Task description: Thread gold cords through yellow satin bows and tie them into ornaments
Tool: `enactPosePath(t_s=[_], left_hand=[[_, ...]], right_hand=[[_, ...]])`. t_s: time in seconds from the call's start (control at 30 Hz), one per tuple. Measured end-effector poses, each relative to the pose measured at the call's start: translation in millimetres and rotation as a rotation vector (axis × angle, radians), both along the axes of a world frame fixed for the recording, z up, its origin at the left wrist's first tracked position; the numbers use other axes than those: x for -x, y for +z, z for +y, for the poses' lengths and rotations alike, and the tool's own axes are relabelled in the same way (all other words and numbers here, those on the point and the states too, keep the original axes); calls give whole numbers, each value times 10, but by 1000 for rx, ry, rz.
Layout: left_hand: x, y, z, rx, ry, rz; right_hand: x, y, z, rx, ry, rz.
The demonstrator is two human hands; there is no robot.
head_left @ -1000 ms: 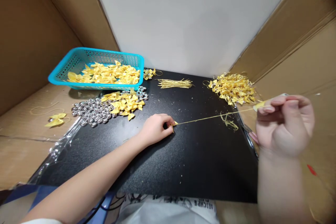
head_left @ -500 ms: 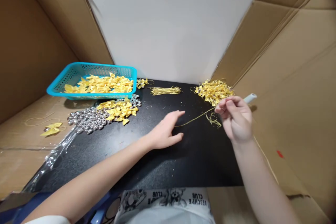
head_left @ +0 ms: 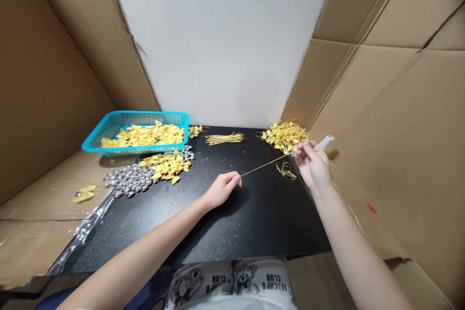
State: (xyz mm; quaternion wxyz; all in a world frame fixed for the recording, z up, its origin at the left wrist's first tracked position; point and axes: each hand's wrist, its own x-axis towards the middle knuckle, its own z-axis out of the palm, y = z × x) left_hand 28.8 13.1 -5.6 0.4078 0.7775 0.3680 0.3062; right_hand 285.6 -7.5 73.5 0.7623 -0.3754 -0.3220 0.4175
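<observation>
1. My left hand (head_left: 221,189) is closed narrow, thumb and forefinger pinching the near end of a gold cord (head_left: 265,164), the other fingers curled under. It rests on the black surface (head_left: 218,237) about midway between the left and right edges.
2. My right hand (head_left: 312,167) pinches the cord's other end in its fingertips, raised above the surface's right edge.
3. The cord is stretched straight between the two hands. Its long axis runs on a slant, from the middle of the surface up and away toward the far right corner, with the right end higher.
4. A white tube (head_left: 326,141) pokes out past my right hand; I cannot tell how it is held.
5. A curled gold scrap (head_left: 285,172) lies just under the cord's right end, near the right edge.
6. A heap of tied bows (head_left: 285,135) fills the far right corner; a bundle of cut cords (head_left: 223,139) lies along the far edge, long axis parallel to it.
7. At the far left corner sits a teal basket (head_left: 109,128) of yellow bows. In front of it, silver beads (head_left: 127,179) spread over the left edge, with loose bows (head_left: 165,162) on top.
8. Past the near edge, my shirt (head_left: 203,300) carries bear drawings and print; "CLUB" reads upside down from here, and the word beside it is too small to be sure of.
</observation>
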Motion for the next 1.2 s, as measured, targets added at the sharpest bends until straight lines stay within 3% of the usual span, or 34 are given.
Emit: enactPosePath(t_s=[0.27, 0.47, 0.53, 0.6, 0.77, 0.9, 1.1, 1.2], left_hand=[[313, 294, -152, -243, 40, 146], [518, 191, -268, -477, 52, 460], [639, 117, -259, -514, 138, 510], [851, 63, -227, -543, 305, 618], [1658, 49, -242, -509, 706, 772], [2054, 46, -367, -481, 752, 835], [2063, 11, -374, -468, 714, 818], [1842, 50, -380, -371, 697, 573]], right_hand=[[-111, 200, 5, -63, -42, 65], [15, 128, 59, -21, -3, 57], [51, 79, 58, -13, 6, 52], [54, 56, 44, -27, -1, 43], [-6, 84, -42, -100, -107, -34], [49, 93, -71, -136, -91, -129], [269, -14, -24, -112, 46, -131], [458, -151, -85, -7, 202, -199]])
